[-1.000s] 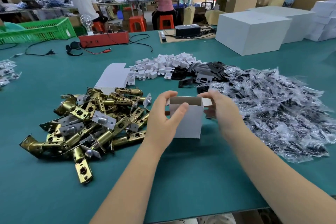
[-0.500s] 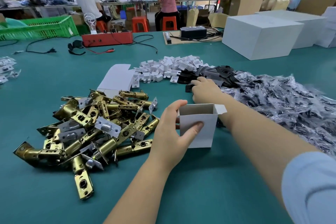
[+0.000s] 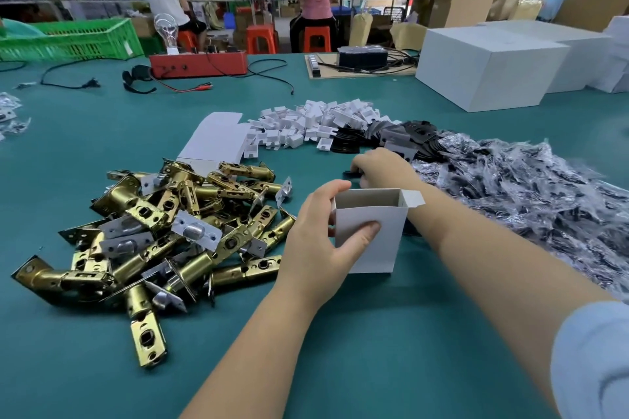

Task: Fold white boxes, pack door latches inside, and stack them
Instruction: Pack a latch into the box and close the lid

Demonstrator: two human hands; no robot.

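Left hand (image 3: 321, 241) grips the upright open box (image 3: 369, 231); right hand (image 3: 377, 165), behind the box, fingers curled over a black part (image 3: 352, 174), hold unclear. Best to keep the box steady, mouth up, while parts go in.

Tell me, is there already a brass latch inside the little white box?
No. The white box stands open in the left hand with only bare cardboard showing inside; the brass latches lie piled beside it.
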